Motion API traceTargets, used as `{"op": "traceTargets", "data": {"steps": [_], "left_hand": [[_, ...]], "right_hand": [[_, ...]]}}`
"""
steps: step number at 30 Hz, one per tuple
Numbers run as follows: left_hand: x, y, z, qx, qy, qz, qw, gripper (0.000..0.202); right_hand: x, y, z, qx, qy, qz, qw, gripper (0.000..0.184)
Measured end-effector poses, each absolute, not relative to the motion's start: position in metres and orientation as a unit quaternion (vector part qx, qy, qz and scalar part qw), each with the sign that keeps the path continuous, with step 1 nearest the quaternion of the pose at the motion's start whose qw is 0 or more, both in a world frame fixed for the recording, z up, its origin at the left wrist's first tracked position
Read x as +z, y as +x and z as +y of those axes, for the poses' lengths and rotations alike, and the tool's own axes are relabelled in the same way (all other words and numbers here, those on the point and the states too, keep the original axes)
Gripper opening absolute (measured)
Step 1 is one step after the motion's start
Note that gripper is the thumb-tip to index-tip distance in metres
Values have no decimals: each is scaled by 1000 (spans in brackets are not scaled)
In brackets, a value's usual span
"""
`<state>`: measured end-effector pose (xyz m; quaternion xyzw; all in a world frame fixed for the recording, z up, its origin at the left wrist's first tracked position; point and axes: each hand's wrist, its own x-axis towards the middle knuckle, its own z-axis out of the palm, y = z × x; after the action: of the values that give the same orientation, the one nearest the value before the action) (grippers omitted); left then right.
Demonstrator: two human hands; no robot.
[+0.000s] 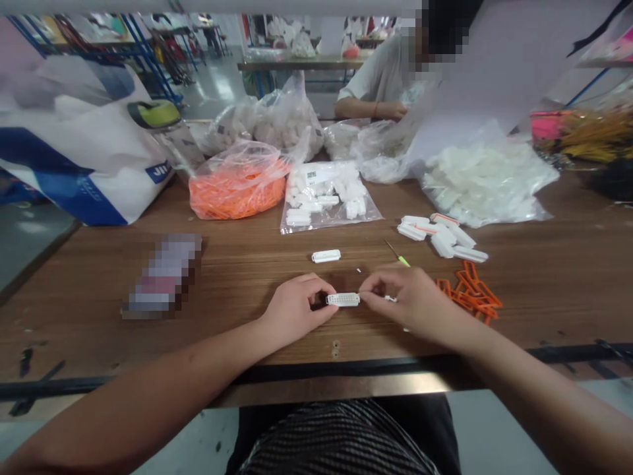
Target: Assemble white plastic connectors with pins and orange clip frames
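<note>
- The left hand holds a white connector near the tabletop's front edge; the right hand narrows at its right end, grip unclear.
- The connector is oblong, with rows of small holes.
- Toward the back edge, clear bags hold orange pieces, white blocks, whitish pieces.

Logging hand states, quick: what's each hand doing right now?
Left hand: closed, pinching one end of the white connector.
Right hand: pinched closed at its other end; whether holding anything cannot be told.

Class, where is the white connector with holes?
In the head view, the white connector is below and right of centre, between left hand and right hand.
</note>
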<state>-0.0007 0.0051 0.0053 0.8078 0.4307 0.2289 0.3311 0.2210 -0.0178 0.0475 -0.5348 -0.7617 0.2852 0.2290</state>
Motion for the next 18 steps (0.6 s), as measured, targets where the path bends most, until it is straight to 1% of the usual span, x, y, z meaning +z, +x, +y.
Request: {"op": "traceTargets", "data": {"steps": [3,7,13,15,16,18], "left_hand": [[5,-1,5,227,807,436,328,7],[6,-1,5,219,809,434,330,5],[5,0,6,220,814,430,323,4],[5,-1,6,216,815,432,320,4],[5,-1,6,215,815,432,321,3],[5,-1,6,213,812,434,328,8]], "right_hand": [[42,196,-15,236,-477,-814,232,11],[29,185,-6,216,-464,-837,196,8],[29,187,1,196,-445,-857,170,13],[31,186,-3,155,-424,-879,153,17],[32,185,-6,123,-413,-891,145,20],[31,180,-16,44,-403,-905,132,25]]}}
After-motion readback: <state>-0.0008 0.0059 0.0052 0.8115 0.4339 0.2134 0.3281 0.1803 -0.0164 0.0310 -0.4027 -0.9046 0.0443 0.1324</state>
